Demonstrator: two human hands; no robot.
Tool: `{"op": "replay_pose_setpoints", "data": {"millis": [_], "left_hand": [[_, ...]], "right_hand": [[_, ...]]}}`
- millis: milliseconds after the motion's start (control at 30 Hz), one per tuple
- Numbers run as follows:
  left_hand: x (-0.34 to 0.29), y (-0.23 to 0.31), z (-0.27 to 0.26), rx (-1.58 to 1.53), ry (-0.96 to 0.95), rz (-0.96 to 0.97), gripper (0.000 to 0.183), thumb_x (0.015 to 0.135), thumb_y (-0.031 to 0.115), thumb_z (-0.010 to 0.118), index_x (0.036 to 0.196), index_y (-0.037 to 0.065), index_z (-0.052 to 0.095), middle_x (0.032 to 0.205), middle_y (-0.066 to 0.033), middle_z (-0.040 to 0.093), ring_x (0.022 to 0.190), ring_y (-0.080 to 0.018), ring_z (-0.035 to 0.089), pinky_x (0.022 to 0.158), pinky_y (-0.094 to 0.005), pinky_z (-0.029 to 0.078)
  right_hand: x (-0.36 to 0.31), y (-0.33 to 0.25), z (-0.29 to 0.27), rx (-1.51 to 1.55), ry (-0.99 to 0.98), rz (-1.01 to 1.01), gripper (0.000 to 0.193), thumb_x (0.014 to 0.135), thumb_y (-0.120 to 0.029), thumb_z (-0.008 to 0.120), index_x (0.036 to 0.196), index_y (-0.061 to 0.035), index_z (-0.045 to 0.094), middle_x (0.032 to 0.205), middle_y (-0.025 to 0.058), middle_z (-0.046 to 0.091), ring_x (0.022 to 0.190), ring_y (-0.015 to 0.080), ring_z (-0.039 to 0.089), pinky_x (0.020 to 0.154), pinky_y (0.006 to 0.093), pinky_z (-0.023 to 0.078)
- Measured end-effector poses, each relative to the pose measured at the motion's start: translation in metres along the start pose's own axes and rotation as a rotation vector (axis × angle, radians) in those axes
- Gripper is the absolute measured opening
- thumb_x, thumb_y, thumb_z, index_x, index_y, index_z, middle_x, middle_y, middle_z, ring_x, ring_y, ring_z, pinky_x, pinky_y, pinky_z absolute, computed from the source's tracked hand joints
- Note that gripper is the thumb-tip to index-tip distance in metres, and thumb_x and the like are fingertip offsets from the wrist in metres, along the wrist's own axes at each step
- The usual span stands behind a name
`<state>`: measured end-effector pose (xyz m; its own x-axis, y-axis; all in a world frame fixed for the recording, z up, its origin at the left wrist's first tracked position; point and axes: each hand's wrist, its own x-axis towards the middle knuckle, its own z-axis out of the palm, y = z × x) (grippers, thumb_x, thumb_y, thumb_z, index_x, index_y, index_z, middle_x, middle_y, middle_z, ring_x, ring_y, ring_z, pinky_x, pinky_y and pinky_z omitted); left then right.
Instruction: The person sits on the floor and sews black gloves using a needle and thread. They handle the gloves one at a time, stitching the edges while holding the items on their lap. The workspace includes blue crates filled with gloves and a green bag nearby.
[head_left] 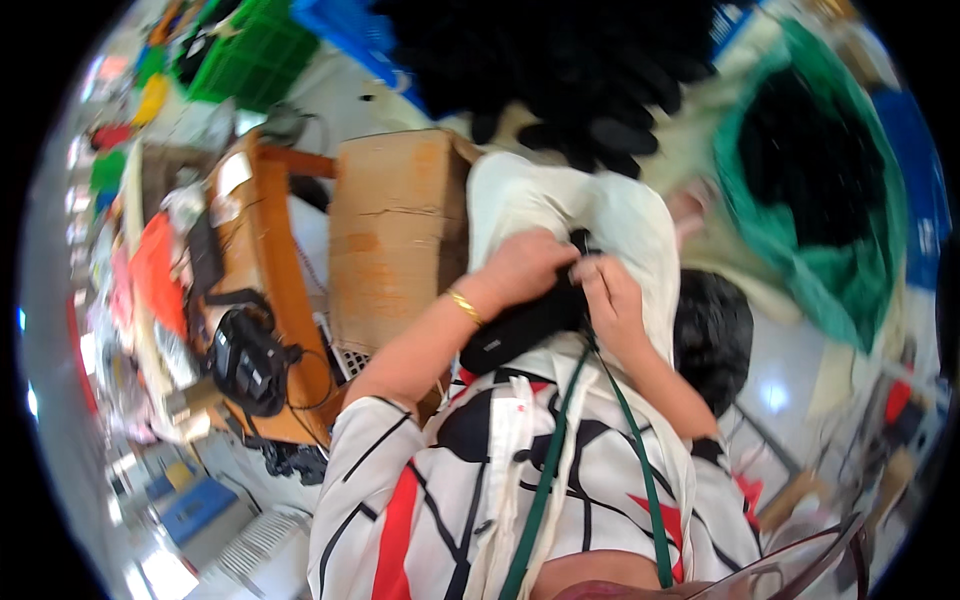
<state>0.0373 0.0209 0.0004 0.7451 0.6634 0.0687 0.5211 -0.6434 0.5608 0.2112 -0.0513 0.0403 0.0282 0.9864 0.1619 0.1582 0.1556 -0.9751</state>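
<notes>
My left hand (525, 266) and my right hand (612, 303) meet over a black sole-shaped piece (520, 330) that lies across my lap. Both hands pinch its upper end, fingers closed on it. A gold bangle (464, 306) sits on my left wrist. Under the hands a white cloth (560, 205) is draped over my knees. A green lanyard (560, 440) hangs down my patterned white, black and red shirt.
A brown cardboard box (398, 235) stands left of my lap. A heap of black sole pieces (560, 70) lies ahead, with a green sack (815, 190) of black pieces at right. A wooden stand (275, 290) with a black device is at left.
</notes>
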Motion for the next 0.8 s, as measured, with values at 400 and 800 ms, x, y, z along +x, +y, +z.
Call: {"op": "replay_pose_setpoints", "data": {"millis": [400,800], "left_hand": [[0.004,0.025,-0.009,-0.586,-0.165,-0.594,0.030,0.083,0.030,0.072,0.075,0.001,0.071,0.064,-0.0107,0.066,0.058,-0.0223,0.062,0.057,-0.0335,0.047],[-0.018,0.007,-0.015,-1.750,-0.084,-1.013,0.005,0.093,0.012,0.065,0.092,0.008,0.061,0.080,-0.0034,0.067,0.056,-0.0070,0.055,0.046,-0.0198,0.043]], "right_hand": [[-0.002,-0.019,-0.019,-0.397,-0.085,-0.403,0.011,0.074,-0.005,0.071,0.082,-0.0075,0.063,0.069,0.0079,0.056,0.065,0.0275,0.057,0.058,0.0360,0.047],[-0.035,0.001,-0.086,0.154,-0.083,0.626,0.015,0.093,-0.006,0.059,0.107,-0.0032,0.063,0.080,0.0046,0.068,0.077,0.0090,0.063,0.073,0.0251,0.050]]}}
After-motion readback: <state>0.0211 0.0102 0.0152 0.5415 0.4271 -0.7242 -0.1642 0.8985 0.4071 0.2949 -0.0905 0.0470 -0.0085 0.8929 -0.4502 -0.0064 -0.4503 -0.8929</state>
